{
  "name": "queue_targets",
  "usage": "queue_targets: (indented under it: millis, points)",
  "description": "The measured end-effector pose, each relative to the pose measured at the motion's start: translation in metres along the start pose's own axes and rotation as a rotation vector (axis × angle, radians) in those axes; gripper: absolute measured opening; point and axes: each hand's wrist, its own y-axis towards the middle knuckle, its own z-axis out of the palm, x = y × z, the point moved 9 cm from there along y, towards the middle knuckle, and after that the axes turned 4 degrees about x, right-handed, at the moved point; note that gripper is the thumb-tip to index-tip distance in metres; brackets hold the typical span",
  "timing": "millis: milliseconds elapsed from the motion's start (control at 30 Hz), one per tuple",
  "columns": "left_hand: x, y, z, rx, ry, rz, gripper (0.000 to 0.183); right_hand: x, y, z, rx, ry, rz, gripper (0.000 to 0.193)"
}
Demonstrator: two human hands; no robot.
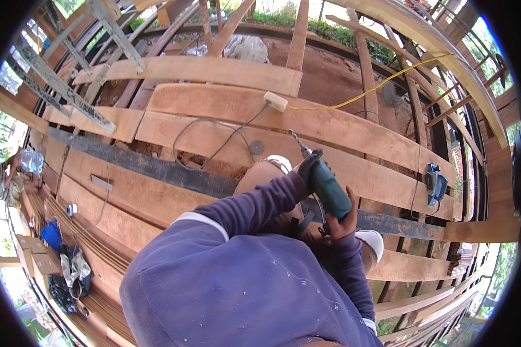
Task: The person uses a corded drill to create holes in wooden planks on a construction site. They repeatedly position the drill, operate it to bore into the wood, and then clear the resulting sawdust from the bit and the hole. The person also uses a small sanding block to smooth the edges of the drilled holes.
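Note:
A green power drill [331, 189] with a long spiral bit [297, 140] is in both my hands above the planks. Its bit points away from me and slightly left. My left hand [308, 165] is closed round the front of the body, just behind the chuck. At the rear end, my right hand [341, 224] grips the drill around its handle, which is partly hidden. The bit's tip shows over a wide wooden board [359, 165], though I cannot tell whether it touches. Beyond it, a cream socket block [275, 102] joins a yellow cord and a dark cable.
A grey disc [256, 147] lies on a board left of the drill. To the right rests a blue power tool [436, 185]. Open gaps separate several boards. A ladder [69, 95] stands at far left, near a person beside a clear water jug [31, 161].

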Motion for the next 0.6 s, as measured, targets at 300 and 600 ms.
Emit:
queue_targets:
  millis: [300, 600]
  points:
    - [-0.003, 0.032, -0.056, -0.076, -0.063, 0.036, 0.062, -0.083, 0.039, 0.005, 0.031, 0.204, 0.403, 0.04]
    - [-0.207, 0.003, -0.112, -0.789, 2.044, 0.034, 0.053, -0.073, 0.035, -0.022, -0.287, 0.384, 0.492, 0.038]
